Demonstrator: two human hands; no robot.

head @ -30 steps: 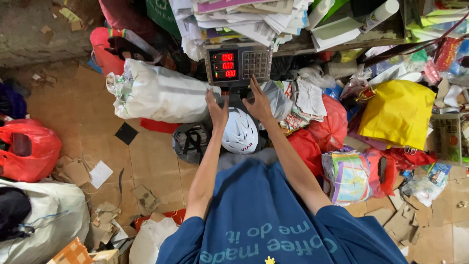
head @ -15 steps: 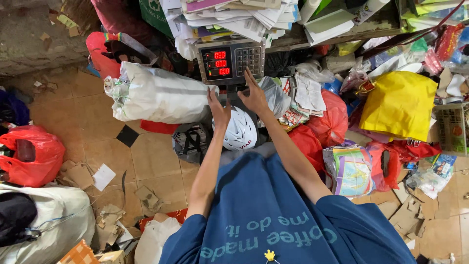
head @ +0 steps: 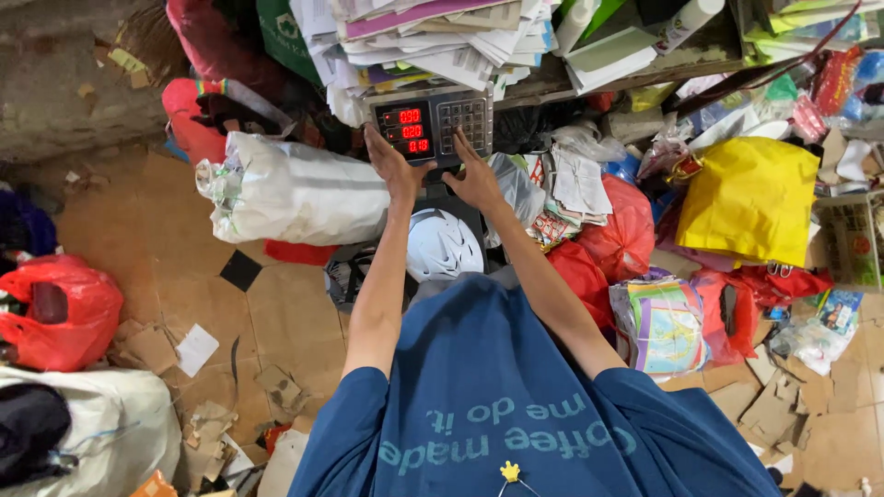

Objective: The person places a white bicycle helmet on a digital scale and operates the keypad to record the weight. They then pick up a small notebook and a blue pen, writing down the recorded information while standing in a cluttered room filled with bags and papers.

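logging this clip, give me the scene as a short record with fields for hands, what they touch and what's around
setting: cluttered sorting spot with a cardboard-covered floor
left hand: left hand rests on the scale display by its red digits
right hand: right hand has its fingers on the keypad
left of scale: stuffed white sack
below hands: white helmet
right side: yellow bag, red bags
above: paper stack

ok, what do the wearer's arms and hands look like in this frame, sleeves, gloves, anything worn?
Both arms are bare from above the elbow down. Left hand and right hand wear no gloves; no rings, watch or bands are visible. Short sleeves of a dark blue T-shirt end at the upper arm. The shirt front carries light teal lettering, and a small yellow star-shaped clip sits near the bottom edge.
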